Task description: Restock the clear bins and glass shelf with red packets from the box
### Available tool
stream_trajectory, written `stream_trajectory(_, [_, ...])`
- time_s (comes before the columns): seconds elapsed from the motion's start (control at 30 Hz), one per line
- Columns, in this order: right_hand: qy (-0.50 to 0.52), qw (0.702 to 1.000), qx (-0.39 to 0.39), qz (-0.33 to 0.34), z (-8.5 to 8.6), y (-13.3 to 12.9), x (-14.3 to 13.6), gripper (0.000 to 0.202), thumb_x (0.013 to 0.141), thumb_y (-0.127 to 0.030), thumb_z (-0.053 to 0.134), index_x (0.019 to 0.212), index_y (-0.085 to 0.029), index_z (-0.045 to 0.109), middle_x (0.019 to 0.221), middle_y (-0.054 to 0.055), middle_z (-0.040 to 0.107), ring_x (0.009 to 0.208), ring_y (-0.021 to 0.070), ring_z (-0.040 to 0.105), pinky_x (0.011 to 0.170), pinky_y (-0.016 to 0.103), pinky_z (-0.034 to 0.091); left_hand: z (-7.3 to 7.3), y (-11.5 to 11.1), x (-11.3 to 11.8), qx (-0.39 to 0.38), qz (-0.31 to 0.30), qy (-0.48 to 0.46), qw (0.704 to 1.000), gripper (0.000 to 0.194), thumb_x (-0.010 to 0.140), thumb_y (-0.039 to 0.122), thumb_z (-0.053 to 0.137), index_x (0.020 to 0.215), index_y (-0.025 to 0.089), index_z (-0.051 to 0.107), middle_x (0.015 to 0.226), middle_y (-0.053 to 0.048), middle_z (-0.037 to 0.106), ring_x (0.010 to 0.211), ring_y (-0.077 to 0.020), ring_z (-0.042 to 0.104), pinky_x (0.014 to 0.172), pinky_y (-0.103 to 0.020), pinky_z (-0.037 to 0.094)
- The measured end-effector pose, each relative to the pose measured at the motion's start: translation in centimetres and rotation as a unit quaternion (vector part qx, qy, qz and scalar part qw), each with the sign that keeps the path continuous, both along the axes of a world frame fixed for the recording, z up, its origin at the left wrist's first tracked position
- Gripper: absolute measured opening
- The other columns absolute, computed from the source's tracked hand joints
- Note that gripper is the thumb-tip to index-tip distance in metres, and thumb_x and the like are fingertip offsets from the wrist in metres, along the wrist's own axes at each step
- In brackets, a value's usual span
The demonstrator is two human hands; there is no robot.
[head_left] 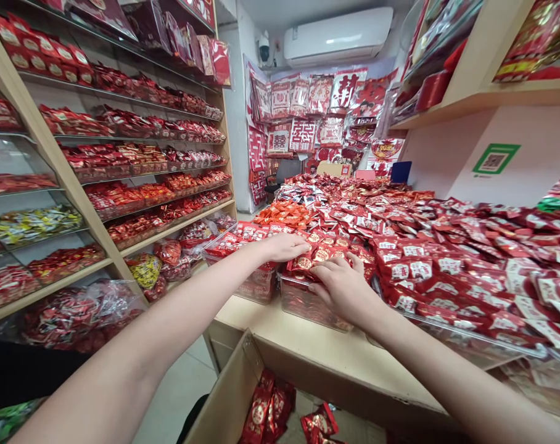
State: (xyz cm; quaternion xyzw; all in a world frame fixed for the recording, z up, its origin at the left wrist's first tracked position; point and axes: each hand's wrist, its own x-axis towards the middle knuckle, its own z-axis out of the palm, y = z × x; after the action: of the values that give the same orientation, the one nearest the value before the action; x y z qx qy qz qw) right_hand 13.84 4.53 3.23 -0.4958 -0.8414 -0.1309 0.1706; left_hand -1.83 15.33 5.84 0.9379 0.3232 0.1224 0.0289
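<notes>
At the front edge of the desk (243, 316), a clear plastic tub (314, 306) is filled with red packets (329, 242) that bear pale gold printing, and both hands are at its top. The left hand (287, 247) lies over the tub's left side, its fingers curled down at the packets; whether it grasps one, I cannot tell. The right hand (343, 285) reaches over the near right part, fingers bent and slightly spread on the packets, the thumb near the front rim; its grip cannot be made out either.

Just beside this tub, to the left, stands another tub (256, 285) of red packets, with orange packets (282, 214) behind it. To the right, more red-and-white packets (446, 277) fill a wide stretch of the desk. Below the desk's front edge, an open cardboard box (224, 391) holds a few loose packets (266, 408). Along the left wall, shelves (70, 185) carry rows of similar packets.
</notes>
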Motion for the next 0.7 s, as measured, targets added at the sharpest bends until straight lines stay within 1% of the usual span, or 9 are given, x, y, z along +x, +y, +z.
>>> stream_trajectory(0.07, [0.001, 1.0, 0.0, 0.001, -0.1, 0.0, 0.0, 0.015, 0.079, -0.026, 0.048, 0.089, -0.02, 0.059, 0.095, 0.006, 0.064, 0.093, 0.0233, 0.049, 0.092, 0.048, 0.014, -0.1, -0.6, 0.3, -0.002, -0.015, 0.008, 1.0, 0.033, 0.084, 0.034, 0.032, 0.073, 0.019, 0.06, 0.075, 0.001, 0.061, 0.07, -0.0126, 0.055, 0.066, -0.022, 0.04])
stream_trajectory(0.13, [0.002, 1.0, 0.0, 0.003, -0.2, 0.0, 0.1, 0.016, 0.079, -0.025, 0.048, 0.091, -0.02, 0.058, 0.096, 0.006, 0.064, 0.093, 0.0234, 0.049, 0.092, 0.048, 0.014, -0.3, -1.3, 0.4, 0.005, -0.017, 0.002, 1.0, 0.033, 0.084, 0.035, 0.031, 0.073, 0.019, 0.058, 0.077, 0.0, 0.06, 0.072, -0.013, 0.054, 0.067, -0.022, 0.04])
stream_trajectory(0.33, [0.003, 1.0, -0.006, 0.003, -0.2, 0.0, 0.0, 0.015, 0.079, -0.025, 0.048, 0.089, -0.019, 0.057, 0.095, 0.005, 0.064, 0.093, 0.0232, 0.049, 0.093, 0.047, 0.014, -1.0, -2.2, 0.6, 0.031, 0.029, -0.034, 0.998, 0.034, 0.084, 0.039, 0.03, 0.077, 0.016, 0.054, 0.075, -0.004, 0.057, 0.069, -0.0156, 0.052, 0.062, -0.026, 0.041])
stream_trajectory(0.43, [0.003, 1.0, -0.003, 0.005, -0.2, -0.1, 0.0, 0.015, 0.079, -0.024, 0.048, 0.09, -0.019, 0.057, 0.095, 0.006, 0.063, 0.093, 0.023, 0.049, 0.093, 0.047, 0.014, -1.1, -2.1, 0.7, 0.035, 0.036, -0.041, 0.998, 0.03, 0.084, 0.033, 0.031, 0.077, 0.016, 0.055, 0.076, -0.004, 0.059, 0.07, -0.0161, 0.053, 0.064, -0.027, 0.042])
stream_trajectory(0.47, [0.003, 1.0, -0.001, 0.006, -0.2, -0.1, 0.0, 0.015, 0.079, -0.024, 0.048, 0.09, -0.019, 0.057, 0.095, 0.006, 0.063, 0.093, 0.023, 0.048, 0.092, 0.047, 0.015, -1.1, -2.0, 0.7, 0.036, 0.039, -0.044, 0.998, 0.028, 0.084, 0.03, 0.031, 0.08, 0.016, 0.055, 0.079, -0.005, 0.06, 0.073, -0.0163, 0.054, 0.066, -0.027, 0.043])
stream_trajectory(0.53, [0.004, 1.0, 0.0, 0.01, -0.3, -0.2, 0.1, 0.016, 0.078, -0.023, 0.048, 0.091, -0.019, 0.056, 0.095, 0.007, 0.063, 0.094, 0.023, 0.048, 0.092, 0.046, 0.015, -1.0, -1.7, 0.3, 0.041, 0.052, -0.056, 0.996, 0.026, 0.083, 0.023, 0.031, 0.091, 0.016, 0.055, 0.091, -0.006, 0.061, 0.082, -0.0167, 0.055, 0.074, -0.028, 0.043])
stream_trajectory(0.6, [0.007, 1.0, 0.0, 0.013, -0.3, -0.3, 0.3, 0.018, 0.077, -0.022, 0.049, 0.094, -0.019, 0.056, 0.095, 0.007, 0.062, 0.095, 0.023, 0.047, 0.092, 0.045, 0.017, -0.9, -1.4, -0.2, 0.049, 0.071, -0.069, 0.994, 0.029, 0.082, 0.018, 0.031, 0.103, 0.015, 0.051, 0.102, -0.008, 0.059, 0.093, -0.0171, 0.054, 0.081, -0.029, 0.041])
stream_trajectory(0.63, [0.01, 1.0, 0.0, 0.016, -0.3, -0.3, 0.3, 0.019, 0.077, -0.022, 0.049, 0.095, -0.019, 0.055, 0.097, 0.007, 0.062, 0.095, 0.0231, 0.047, 0.092, 0.044, 0.017, -0.9, -1.4, -0.6, 0.053, 0.082, -0.074, 0.993, 0.03, 0.082, 0.016, 0.031, 0.105, 0.014, 0.05, 0.105, -0.008, 0.058, 0.096, -0.0174, 0.053, 0.083, -0.03, 0.041])
stream_trajectory(0.7, [0.017, 1.0, 0.003, 0.021, -0.4, -0.4, 0.4, 0.021, 0.077, -0.021, 0.049, 0.097, -0.019, 0.054, 0.1, 0.008, 0.061, 0.097, 0.0234, 0.046, 0.091, 0.044, 0.018, -0.7, -1.3, -1.2, 0.059, 0.102, -0.078, 0.99, 0.03, 0.081, 0.015, 0.032, 0.103, 0.014, 0.052, 0.103, -0.009, 0.06, 0.095, -0.0182, 0.054, 0.082, -0.031, 0.042])
